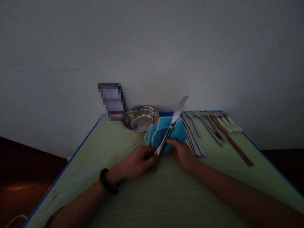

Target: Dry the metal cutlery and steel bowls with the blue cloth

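A silver table knife (169,129) slants up and away over the table, its broad blade tip highest. My left hand (140,161) pinches the end of its handle between thumb and fingers. A folded blue cloth (163,126) with pale edges lies behind and under the knife. My right hand (182,153) is closed on the cloth, its thumb pressed against the knife handle from the right. The fingers under the cloth are hidden.
A round steel bowl (140,118) stands at the back, beside a pixelated upright device (112,101). To the right lie several table knives (193,136), spoons and forks (209,126), wooden chopsticks (234,144) and white-handled cutlery (229,123). A wall (152,47) rises behind the blue-edged table (95,152).
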Demonstrator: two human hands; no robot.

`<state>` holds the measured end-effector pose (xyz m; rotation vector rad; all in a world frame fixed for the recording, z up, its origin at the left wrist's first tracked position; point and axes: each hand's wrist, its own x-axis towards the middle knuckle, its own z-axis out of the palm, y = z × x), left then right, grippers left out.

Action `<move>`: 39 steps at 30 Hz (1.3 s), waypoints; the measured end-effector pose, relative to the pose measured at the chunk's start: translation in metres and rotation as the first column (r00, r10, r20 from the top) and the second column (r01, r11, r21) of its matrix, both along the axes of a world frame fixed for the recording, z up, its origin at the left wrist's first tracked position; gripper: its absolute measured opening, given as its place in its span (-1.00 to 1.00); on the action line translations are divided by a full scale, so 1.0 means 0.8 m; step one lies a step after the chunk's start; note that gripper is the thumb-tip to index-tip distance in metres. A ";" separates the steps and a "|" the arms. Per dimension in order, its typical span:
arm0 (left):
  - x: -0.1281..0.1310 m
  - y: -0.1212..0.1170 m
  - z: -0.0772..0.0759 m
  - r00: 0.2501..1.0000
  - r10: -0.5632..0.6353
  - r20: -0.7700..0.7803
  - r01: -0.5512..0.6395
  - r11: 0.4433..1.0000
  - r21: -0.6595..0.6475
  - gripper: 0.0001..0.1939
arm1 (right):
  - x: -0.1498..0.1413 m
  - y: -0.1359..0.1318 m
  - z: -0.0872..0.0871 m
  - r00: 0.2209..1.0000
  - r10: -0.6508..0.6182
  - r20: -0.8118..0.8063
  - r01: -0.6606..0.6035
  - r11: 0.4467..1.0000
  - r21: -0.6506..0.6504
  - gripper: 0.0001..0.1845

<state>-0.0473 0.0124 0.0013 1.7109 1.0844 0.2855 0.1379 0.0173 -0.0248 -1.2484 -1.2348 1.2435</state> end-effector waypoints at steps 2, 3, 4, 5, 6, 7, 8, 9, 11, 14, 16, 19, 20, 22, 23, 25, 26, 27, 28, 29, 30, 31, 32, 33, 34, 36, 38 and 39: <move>-0.001 0.000 -0.001 1.000 0.008 0.017 -0.008 1.000 -0.013 -0.65 | -0.003 -0.002 0.011 0.999 -0.009 -0.041 0.007 0.999 -0.041 -0.86; -0.002 0.001 -0.001 0.999 0.016 0.027 -0.015 1.000 -0.022 -0.63 | -0.004 -0.002 0.014 0.998 -0.014 -0.059 0.010 0.998 -0.055 -0.87; -0.001 0.001 -0.001 0.999 0.022 0.032 -0.021 0.999 -0.029 -0.60 | -0.005 -0.002 0.017 0.997 -0.017 -0.074 0.012 0.998 -0.064 -0.88; -0.001 0.001 -0.002 0.999 0.024 0.029 -0.023 0.999 -0.034 -0.56 | -0.006 -0.002 0.018 0.996 -0.015 -0.083 0.009 0.997 -0.071 -0.89; -0.001 0.001 -0.002 0.999 0.023 0.023 -0.022 0.999 -0.034 -0.53 | -0.007 -0.002 0.018 0.996 -0.010 -0.089 0.003 0.997 -0.077 -0.89; -0.001 0.001 -0.003 1.000 0.016 0.014 -0.015 0.999 -0.028 -0.50 | -0.007 -0.002 0.018 0.996 0.001 -0.093 -0.008 0.997 -0.076 -0.88; 0.000 0.001 -0.003 1.000 0.002 0.005 -0.002 1.000 -0.023 -0.48 | -0.008 -0.002 0.017 0.995 0.020 -0.099 -0.027 0.997 -0.072 -0.88; -0.001 0.001 -0.003 1.000 -0.015 -0.002 0.015 1.000 -0.025 -0.47 | -0.008 -0.002 0.015 0.993 0.045 -0.107 -0.052 0.997 -0.065 -0.87; -0.002 0.001 -0.004 0.999 -0.048 0.024 0.049 0.997 -0.057 -0.48 | -0.010 -0.003 0.011 0.990 0.085 -0.114 -0.090 0.995 -0.036 -0.84; -0.006 0.002 -0.005 0.987 -0.047 0.153 0.066 0.990 -0.127 -0.61 | -0.012 -0.005 0.004 0.994 0.083 -0.069 -0.084 0.997 0.001 -0.85; -0.010 0.003 -0.005 0.965 0.003 0.264 0.037 0.989 -0.145 -0.70 | -0.013 -0.005 0.003 0.999 0.037 -0.006 -0.036 0.999 0.034 -0.87; -0.011 0.005 -0.006 0.913 0.128 0.387 -0.066 0.983 -0.169 -0.74 | -0.008 0.001 0.014 0.990 -0.038 0.134 0.012 0.982 0.191 -0.82; -0.010 0.005 -0.006 0.891 0.170 0.421 -0.106 0.979 -0.172 -0.76 | -0.003 0.005 0.022 0.980 -0.040 0.196 -0.009 0.970 0.244 -0.73; -0.008 0.006 -0.006 0.847 0.237 0.476 -0.179 0.970 -0.164 -0.78 | 0.011 0.015 0.040 0.933 0.112 0.343 -0.189 0.961 0.201 -0.58; -0.007 0.006 -0.006 0.830 0.258 0.495 -0.207 0.966 -0.156 -0.78 | 0.020 0.021 0.049 0.892 0.189 0.412 -0.276 0.947 0.164 -0.56; -0.005 0.006 -0.006 0.811 0.287 0.509 -0.250 0.958 -0.142 -0.77 | 0.037 0.031 0.069 0.823 0.138 0.551 -0.316 0.917 0.243 -0.66; -0.005 0.007 -0.006 0.806 0.297 0.511 -0.266 0.954 -0.136 -0.76 | 0.045 0.035 0.077 0.807 0.083 0.585 -0.338 0.877 0.341 -0.69; -0.006 0.007 -0.007 0.804 0.300 0.514 -0.275 0.953 -0.127 -0.76 | 0.051 0.038 0.085 0.801 0.033 0.597 -0.352 0.833 0.426 -0.71; -0.006 0.007 -0.007 0.803 0.298 0.517 -0.278 0.953 -0.117 -0.75 | 0.057 0.040 0.091 0.792 0.001 0.611 -0.367 0.801 0.474 -0.74; -0.008 0.007 -0.008 0.803 0.293 0.519 -0.280 0.954 -0.106 -0.75 | 0.061 0.042 0.096 0.778 -0.034 0.628 -0.376 0.775 0.508 -0.76; -0.009 0.007 -0.009 0.806 0.291 0.516 -0.285 0.954 -0.093 -0.74 | 0.064 0.043 0.101 0.765 -0.073 0.640 -0.370 0.763 0.530 -0.76; -0.010 0.007 -0.010 0.811 0.295 0.506 -0.295 0.952 -0.082 -0.74 | 0.067 0.044 0.104 0.749 -0.113 0.653 -0.356 0.762 0.541 -0.76; -0.011 0.007 -0.011 0.815 0.303 0.493 -0.308 0.948 -0.074 -0.72 | 0.069 0.044 0.107 0.731 -0.152 0.665 -0.336 0.768 0.545 -0.75; -0.011 0.007 -0.012 0.817 0.314 0.484 -0.322 0.944 -0.070 -0.71 | 0.070 0.044 0.109 0.709 -0.183 0.681 -0.319 0.777 0.542 -0.76; -0.012 0.007 -0.013 0.815 0.322 0.481 -0.331 0.941 -0.069 -0.68 | 0.071 0.044 0.110 0.687 -0.200 0.699 -0.312 0.787 0.532 -0.78; -0.011 0.008 -0.015 0.802 0.325 0.502 -0.334 0.940 -0.074 -0.64 | 0.073 0.042 0.112 0.642 -0.177 0.746 -0.350 0.798 0.490 -0.80; -0.011 0.009 -0.017 0.776 0.327 0.539 -0.339 0.937 -0.081 -0.62 | 0.074 0.041 0.113 0.622 -0.114 0.775 -0.423 0.783 0.455 -0.79; -0.010 0.010 -0.018 0.767 0.335 0.547 -0.350 0.933 -0.081 -0.61 | 0.074 0.040 0.113 0.621 -0.081 0.779 -0.459 0.769 0.446 -0.77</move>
